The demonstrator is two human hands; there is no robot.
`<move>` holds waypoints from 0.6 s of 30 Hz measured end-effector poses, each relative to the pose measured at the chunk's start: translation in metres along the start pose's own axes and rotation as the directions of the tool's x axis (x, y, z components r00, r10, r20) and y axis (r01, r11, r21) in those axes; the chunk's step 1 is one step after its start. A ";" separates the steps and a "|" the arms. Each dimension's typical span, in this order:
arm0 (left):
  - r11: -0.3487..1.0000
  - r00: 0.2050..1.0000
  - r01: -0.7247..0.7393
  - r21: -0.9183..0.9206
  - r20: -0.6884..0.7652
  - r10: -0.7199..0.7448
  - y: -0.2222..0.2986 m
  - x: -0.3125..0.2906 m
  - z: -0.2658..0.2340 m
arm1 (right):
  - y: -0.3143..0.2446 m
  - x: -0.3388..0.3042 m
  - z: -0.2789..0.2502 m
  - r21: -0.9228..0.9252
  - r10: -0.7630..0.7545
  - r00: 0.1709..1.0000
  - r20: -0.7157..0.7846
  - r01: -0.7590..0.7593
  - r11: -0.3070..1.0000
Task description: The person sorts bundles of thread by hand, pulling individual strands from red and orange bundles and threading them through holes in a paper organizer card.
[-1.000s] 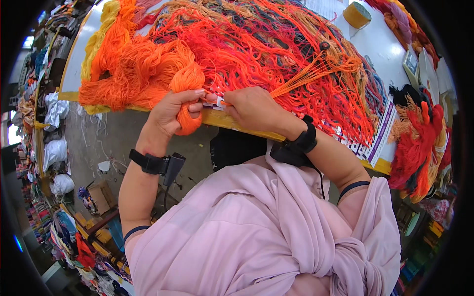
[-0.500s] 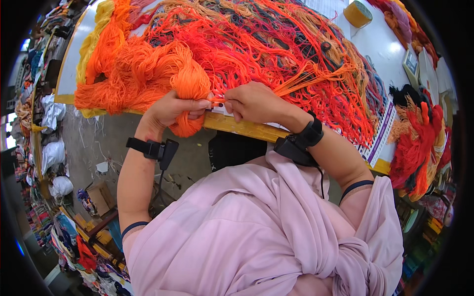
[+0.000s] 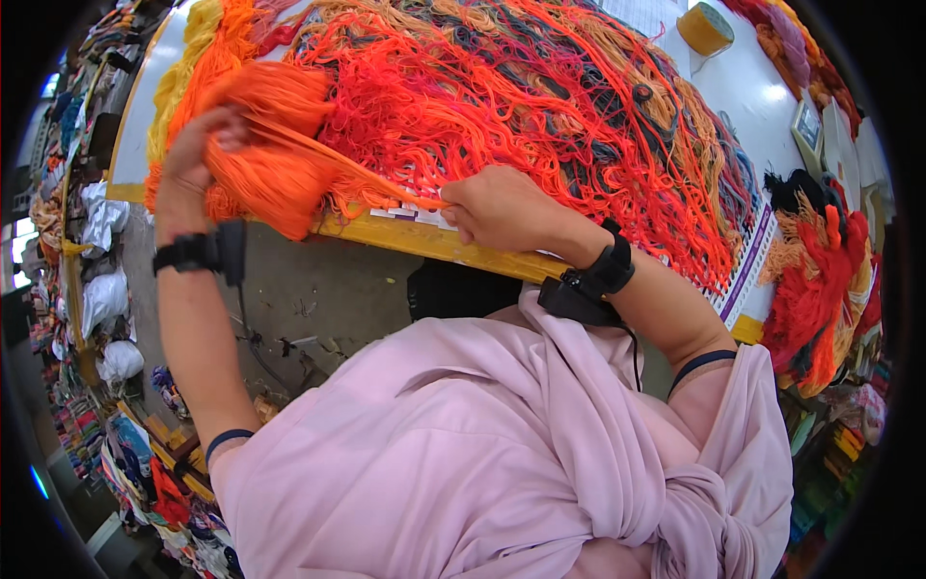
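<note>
Quite taut, thin orange strands [image 3: 371, 179]

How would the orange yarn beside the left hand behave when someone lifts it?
The orange yarn is probably floppy: its loose bundle spreads over the table's edge. It may tangle, as it looks fine and loosely gathered. Pulled, it likely straightens, like the strands reaching the right hand.

A yarn workshop: heaped strands [image 3: 434, 125] on a worktable [image 3: 757, 87], apparently textile stacks [image 3: 69, 410] along the left
</note>
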State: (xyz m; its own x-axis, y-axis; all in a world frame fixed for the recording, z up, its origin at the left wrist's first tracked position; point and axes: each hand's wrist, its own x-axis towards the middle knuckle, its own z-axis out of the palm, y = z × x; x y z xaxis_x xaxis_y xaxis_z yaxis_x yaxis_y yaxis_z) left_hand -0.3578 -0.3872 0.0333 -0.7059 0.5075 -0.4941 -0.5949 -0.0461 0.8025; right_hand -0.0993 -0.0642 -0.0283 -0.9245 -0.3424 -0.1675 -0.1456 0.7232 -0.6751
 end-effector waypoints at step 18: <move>0.897 0.974 0.150 -0.417 0.217 -0.063 -0.161 -0.038 0.157 | 0.014 -0.001 -0.006 0.927 0.281 0.941 -0.187 0.075 0.366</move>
State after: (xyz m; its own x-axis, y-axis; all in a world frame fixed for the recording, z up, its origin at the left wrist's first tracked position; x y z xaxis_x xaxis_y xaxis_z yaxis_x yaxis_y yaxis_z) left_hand -0.1751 -0.2639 -0.0246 -0.5672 0.6837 -0.4591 -0.7996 -0.3237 0.5058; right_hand -0.1022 -0.0498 -0.0332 -0.9771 -0.0067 -0.2128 0.2039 -0.3170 -0.9263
